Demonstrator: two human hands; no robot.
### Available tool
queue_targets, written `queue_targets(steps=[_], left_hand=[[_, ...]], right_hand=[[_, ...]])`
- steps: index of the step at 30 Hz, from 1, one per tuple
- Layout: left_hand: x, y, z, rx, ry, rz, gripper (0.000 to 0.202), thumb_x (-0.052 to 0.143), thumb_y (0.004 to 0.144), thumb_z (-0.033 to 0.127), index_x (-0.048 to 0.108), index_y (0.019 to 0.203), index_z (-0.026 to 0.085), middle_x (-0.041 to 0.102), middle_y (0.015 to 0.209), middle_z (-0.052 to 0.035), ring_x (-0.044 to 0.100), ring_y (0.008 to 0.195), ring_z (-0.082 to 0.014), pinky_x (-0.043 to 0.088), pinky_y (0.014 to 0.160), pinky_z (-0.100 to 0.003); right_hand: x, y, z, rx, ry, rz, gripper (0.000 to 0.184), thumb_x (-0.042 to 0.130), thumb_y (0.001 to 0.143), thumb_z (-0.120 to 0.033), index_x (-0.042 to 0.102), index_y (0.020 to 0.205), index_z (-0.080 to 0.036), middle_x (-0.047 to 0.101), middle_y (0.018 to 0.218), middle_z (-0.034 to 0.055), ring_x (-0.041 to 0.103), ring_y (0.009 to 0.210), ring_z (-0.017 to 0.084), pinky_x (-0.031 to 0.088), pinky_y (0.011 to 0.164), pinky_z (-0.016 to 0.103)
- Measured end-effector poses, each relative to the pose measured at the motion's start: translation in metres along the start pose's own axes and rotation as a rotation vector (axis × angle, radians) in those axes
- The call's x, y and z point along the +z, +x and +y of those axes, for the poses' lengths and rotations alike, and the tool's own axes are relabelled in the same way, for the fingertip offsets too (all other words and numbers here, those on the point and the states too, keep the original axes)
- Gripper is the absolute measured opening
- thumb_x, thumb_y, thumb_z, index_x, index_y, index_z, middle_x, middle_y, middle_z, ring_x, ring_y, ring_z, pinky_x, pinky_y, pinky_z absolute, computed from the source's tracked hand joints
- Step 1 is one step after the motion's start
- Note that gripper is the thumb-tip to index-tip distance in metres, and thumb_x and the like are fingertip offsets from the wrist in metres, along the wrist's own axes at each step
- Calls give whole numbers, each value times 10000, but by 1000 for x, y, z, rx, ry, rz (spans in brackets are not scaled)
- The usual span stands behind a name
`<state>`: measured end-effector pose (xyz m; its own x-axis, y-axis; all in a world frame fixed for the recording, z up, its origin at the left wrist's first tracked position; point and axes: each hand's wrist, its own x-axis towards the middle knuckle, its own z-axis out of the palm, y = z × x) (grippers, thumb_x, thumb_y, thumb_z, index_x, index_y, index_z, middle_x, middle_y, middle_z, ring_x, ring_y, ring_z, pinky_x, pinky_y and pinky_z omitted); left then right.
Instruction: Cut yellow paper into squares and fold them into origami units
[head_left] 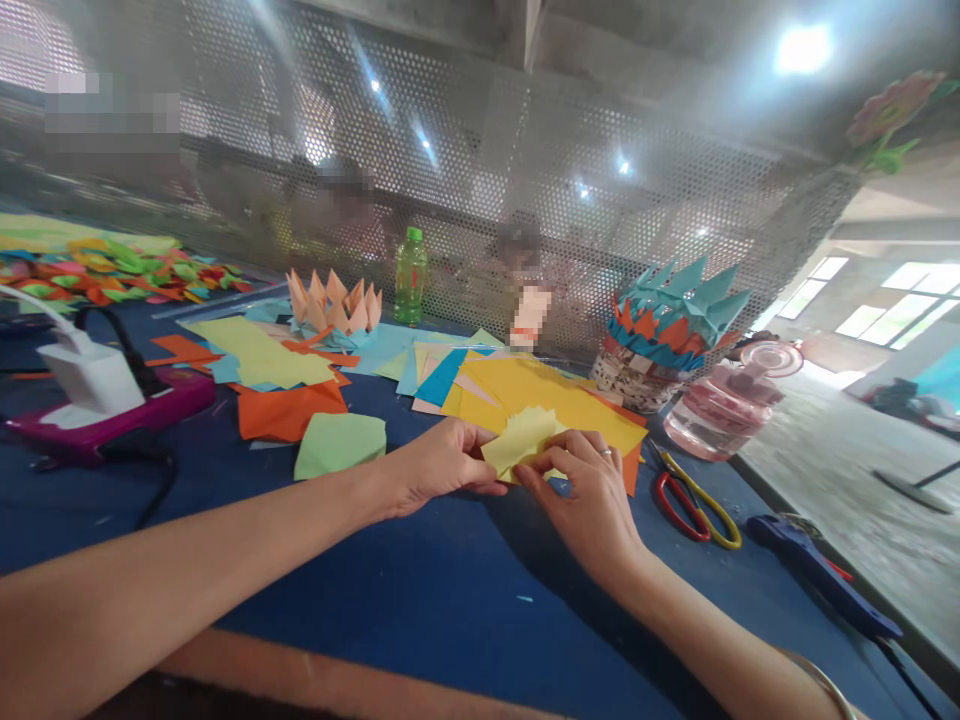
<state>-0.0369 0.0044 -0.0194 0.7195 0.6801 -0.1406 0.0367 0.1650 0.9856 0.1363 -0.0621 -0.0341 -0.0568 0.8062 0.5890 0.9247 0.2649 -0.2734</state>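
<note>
Between my two hands, above the front of the blue table (420, 600), is a small piece of pale yellow paper (523, 438) with a jagged upper edge. My left hand (454, 458) pinches its left side between thumb and fingers. On its right side my right hand (581, 475), with a ring on one finger, closes thumb and fingertips on the lower edge. Just behind lie sheets of golden yellow paper (577, 400). A light green paper piece (341, 443) lies left of my left hand, partly behind my forearm.
Red-and-yellow scissors (694, 505), a blue corded tool (821, 570) and a pink bottle (724, 405) stand or lie at right. A folded-paper basket (637, 370), an orange paper crown (334, 305) and a green bottle (410, 278) are behind. A purple power strip (165, 400) lies left.
</note>
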Motion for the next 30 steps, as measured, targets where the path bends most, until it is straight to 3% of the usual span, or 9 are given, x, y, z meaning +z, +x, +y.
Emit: queue_targets(steps=[14,21,25,30], left_hand=[[4,-1,0,21,-72,13,248,655,598,56,720,826,125,698,781,-25,637,794,-140,514,795,-261],[4,-1,0,72,5,-27,226,694,613,117,734,835,124,689,778,-20,606,763,-128,476,767,-241],[4,2,-5,106,28,23,233,738,601,138,727,833,118,694,757,-10,600,702,-110,469,713,-219],[6,3,-7,27,-84,107,217,768,576,134,712,785,116,703,736,-10,632,669,-116,515,713,-244]], right_hand=[[0,-1,-1,-8,-43,34,175,657,820,-294,657,658,-227,634,820,23,502,855,216,328,727,358],[0,-2,-2,10,-81,15,179,649,823,-299,648,665,-215,625,822,31,500,855,221,331,729,360],[1,-1,-3,5,-75,25,189,646,826,-306,641,661,-214,625,814,28,501,853,219,329,732,362],[1,-1,-5,-6,-54,49,199,654,821,-300,632,640,-218,629,793,16,506,844,209,328,729,352]])
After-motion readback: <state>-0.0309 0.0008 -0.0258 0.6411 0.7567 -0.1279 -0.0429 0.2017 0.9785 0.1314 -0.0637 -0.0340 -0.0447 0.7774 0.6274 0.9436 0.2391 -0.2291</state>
